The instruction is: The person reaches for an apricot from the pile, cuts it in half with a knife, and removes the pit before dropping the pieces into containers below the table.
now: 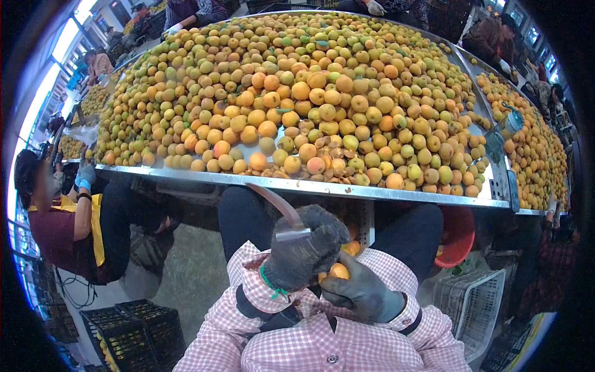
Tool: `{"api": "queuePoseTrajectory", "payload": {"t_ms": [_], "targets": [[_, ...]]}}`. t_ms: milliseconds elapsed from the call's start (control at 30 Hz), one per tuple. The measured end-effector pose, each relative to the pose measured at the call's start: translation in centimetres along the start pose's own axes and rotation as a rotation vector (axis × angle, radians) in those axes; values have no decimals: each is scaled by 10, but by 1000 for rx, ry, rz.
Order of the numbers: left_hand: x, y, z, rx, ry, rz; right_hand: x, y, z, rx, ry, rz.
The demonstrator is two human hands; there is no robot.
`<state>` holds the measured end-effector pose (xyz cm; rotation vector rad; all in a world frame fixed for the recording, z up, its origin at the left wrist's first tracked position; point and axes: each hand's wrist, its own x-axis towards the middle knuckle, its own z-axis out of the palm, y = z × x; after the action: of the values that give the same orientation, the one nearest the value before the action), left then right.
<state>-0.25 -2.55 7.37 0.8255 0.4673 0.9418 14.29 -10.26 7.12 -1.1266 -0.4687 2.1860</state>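
Observation:
My left hand (304, 248), in a dark grey work glove, is closed around the handle of a curved knife (277, 204). Its blade points up and left, toward the table edge. My right hand (362, 288), in a grey glove, is closed around an orange-yellow apricot (338, 271) just below the left hand. The two gloves meet in front of my chest, and the left one hides part of the fruit. Beyond them, a heap of apricots (297, 93) covers the metal-edged table (273, 181). Some near the front edge look cut or crushed.
More apricots (352, 248) show in a container between my knees. A red basin (457, 239) and a white crate (477, 310) stand at my right, black crates (133, 335) at my left. A bottle (509, 124) stands on the table's right side. Several people sit around.

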Motion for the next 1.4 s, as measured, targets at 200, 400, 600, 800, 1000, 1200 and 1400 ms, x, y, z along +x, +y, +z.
{"api": "queuePoseTrajectory", "payload": {"t_ms": [200, 400, 600, 800, 1000, 1200, 1400], "targets": [[1, -6, 5, 149, 117, 33, 27, 38, -9, -559, 112, -677], [-5, 2, -10, 182, -36, 212, 1, 12, 1, -316, 119, -369], [-10, -15, -15, -201, -7, 108, 5, 26, -3, -296, 106, -427], [-2, -23, -14, -351, 30, 95, 18, 39, -9, -602, 247, -688], [2, -25, -5, -61, 330, 75, 19, 27, -4, -526, 205, -589], [7, -22, 2, -237, 286, 27, 30, 34, -5, -726, 315, -809], [24, -26, -6, 0, 315, -4, 58, 42, -30, -729, 255, -914]]}}
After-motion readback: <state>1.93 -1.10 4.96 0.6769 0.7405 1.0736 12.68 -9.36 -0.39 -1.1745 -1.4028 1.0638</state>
